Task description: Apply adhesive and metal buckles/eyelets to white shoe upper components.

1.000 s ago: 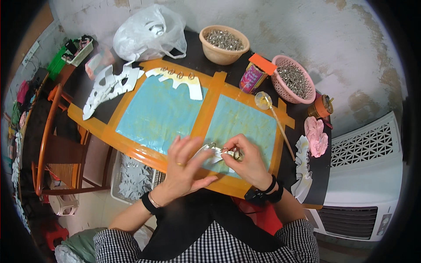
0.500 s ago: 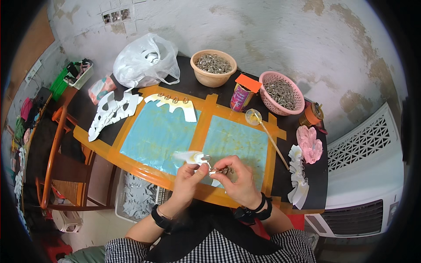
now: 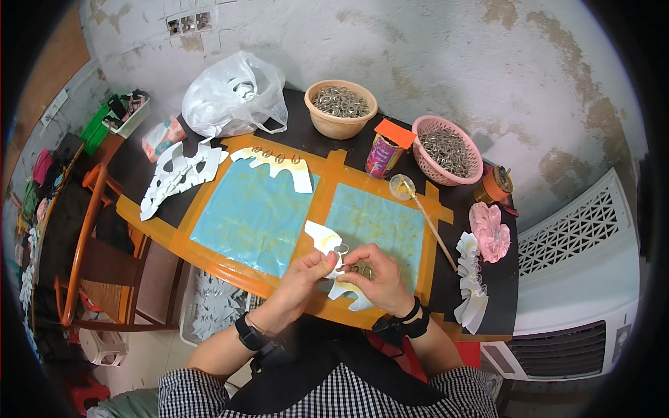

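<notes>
Near the back edge of the surface [image 3: 502,292], 1 strip [image 3: 279,168] bears 4 rings [image 3: 296,159]. By the front edge, the left hand [image 3: 305,277] pinches a white piece [image 3: 323,237]; the right hand [image 3: 381,276] grips metal rings [image 3: 358,271]. Along the right edge lies a curled strip [image 3: 474,282].

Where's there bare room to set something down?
Most of the left blue sheet below the ringed white strip; the right blue sheet's upper part, left of the wooden stick. Crowded: the back, with plastic bag, bowl, can, pink basket; around left hand and right hand.
</notes>
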Demonstrator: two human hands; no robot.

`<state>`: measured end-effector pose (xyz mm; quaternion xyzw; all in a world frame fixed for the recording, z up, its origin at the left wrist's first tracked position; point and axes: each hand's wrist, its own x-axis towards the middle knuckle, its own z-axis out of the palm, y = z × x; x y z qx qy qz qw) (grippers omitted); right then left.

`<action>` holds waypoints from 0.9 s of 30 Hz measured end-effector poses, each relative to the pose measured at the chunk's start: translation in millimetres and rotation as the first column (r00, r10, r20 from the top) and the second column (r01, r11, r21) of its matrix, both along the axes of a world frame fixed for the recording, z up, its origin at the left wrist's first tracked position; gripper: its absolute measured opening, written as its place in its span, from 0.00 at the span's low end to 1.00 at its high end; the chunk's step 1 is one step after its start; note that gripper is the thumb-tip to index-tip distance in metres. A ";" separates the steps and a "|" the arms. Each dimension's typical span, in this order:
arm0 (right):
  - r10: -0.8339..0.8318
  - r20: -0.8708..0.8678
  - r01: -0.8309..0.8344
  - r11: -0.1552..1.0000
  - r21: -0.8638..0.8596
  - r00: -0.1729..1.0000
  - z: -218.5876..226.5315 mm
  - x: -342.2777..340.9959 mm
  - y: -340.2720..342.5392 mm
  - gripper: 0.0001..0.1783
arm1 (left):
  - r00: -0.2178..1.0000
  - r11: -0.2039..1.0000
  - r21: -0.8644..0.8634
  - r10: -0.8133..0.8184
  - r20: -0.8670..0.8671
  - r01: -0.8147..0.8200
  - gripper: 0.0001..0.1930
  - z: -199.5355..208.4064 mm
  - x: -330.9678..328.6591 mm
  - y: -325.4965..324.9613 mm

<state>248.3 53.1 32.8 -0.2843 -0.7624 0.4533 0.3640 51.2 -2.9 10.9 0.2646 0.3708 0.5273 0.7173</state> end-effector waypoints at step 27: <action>-0.089 -0.266 -0.110 0.753 -0.648 0.960 5.9 -22.6 21.5 0.10 | 0.921 0.963 0.269 0.110 -0.373 -0.006 0.14 -15.7 -17.2 13.1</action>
